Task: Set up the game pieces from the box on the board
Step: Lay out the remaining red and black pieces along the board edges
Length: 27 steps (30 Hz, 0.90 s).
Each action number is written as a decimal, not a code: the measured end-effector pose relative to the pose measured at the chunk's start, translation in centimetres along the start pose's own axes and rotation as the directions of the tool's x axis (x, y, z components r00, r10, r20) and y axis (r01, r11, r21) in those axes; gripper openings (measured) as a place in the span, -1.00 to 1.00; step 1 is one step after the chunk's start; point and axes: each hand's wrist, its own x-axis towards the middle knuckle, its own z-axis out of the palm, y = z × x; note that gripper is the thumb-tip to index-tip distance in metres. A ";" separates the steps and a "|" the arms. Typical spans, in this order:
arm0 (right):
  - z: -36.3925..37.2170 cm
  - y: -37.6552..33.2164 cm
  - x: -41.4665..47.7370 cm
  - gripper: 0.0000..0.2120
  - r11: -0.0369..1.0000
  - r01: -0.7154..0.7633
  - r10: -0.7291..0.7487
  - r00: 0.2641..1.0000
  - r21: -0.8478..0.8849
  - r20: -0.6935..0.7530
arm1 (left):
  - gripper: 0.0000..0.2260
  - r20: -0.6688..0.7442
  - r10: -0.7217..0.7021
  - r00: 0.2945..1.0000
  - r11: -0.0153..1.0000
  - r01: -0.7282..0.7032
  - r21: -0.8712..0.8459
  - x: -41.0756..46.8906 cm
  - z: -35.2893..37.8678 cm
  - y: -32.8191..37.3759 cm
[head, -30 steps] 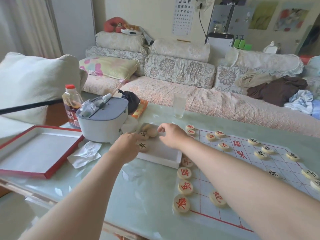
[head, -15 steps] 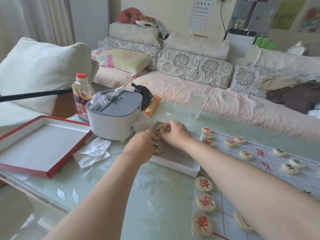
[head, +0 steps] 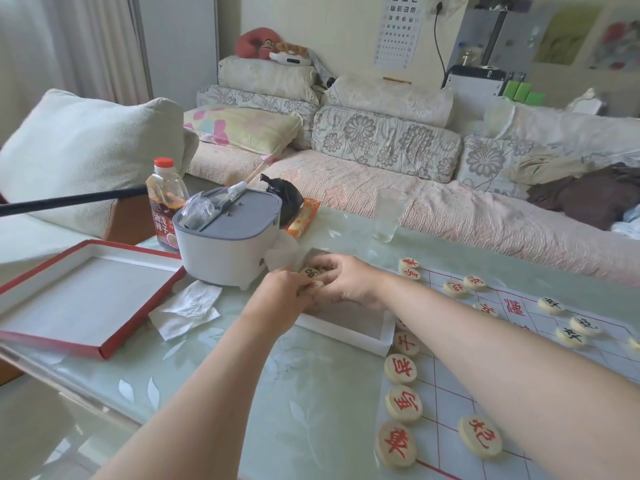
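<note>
**Xiangqi set, partly laid out: both hands in the box**

Item 1. Box [head: 346, 336]: shallow white tray on the glass-topped table [head: 259, 393], touching the left edge of the board [head: 446, 400]. The near part of its floor is bare; the unplaced xiangqi pieces [head: 310, 273] are bunched in its far left corner, black characters face up.

Item 2. Left hand [head: 284, 292]: reaches over the box's left wall, fingers curled round one of the bunched pieces.

Item 3. Right hand [head: 349, 282]: lies across the box from the board side, fingertips bent down onto the same cluster and touching the left hand. Whether it grasps a piece cannot be told.

Item 4. Red pieces [head: 403, 404]: four discs in a column along the board's left edge, a fifth just inside near the front, further ones at the far left corner.

Item 5. Black pieces [head: 585, 325]: a few discs towards the board's right side, well apart from the red ones.

Item 6. Surroundings: red-edged box lid [head: 86, 296], upturned, at the table's left end; crumpled tissue [head: 187, 308] beside it; white container with grey lid [head: 225, 244] just behind the box; red-capped sauce bottle [head: 166, 202] behind the container; empty glass [head: 389, 214] near the far table edge; sofa [head: 381, 188] with floral cushions beyond.
</note>
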 end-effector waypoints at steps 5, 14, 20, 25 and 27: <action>0.1 0.7 -0.4 -0.16 1.000 0.007 -0.007 0.999 0.013 0.052 | -0.74 0.031 -0.044 0.999 0.999 0.044 -0.018 -0.1 0.2 0.0; 0.0 -1.1 2.9 -0.66 0.981 -0.099 0.026 0.918 -0.166 -0.395 | -0.55 -0.041 -0.130 0.991 0.990 0.132 0.053 0.8 0.2 -0.6; 0.4 -0.9 6.5 -0.62 0.895 -0.151 -0.043 0.908 -0.420 -0.416 | -0.55 -0.053 -0.150 0.987 0.989 0.151 0.008 0.9 0.2 -1.2; 0.7 -0.8 7.1 -0.87 0.846 -0.175 -0.080 0.893 -0.504 -0.443 | -0.53 -0.042 -0.136 0.990 0.991 0.136 -0.009 0.9 0.0 -1.6; 0.5 -0.6 6.8 -0.84 0.846 -0.178 -0.087 0.884 -0.502 -0.460 | -0.52 -0.032 -0.127 0.991 0.992 0.127 0.008 0.8 0.0 -1.7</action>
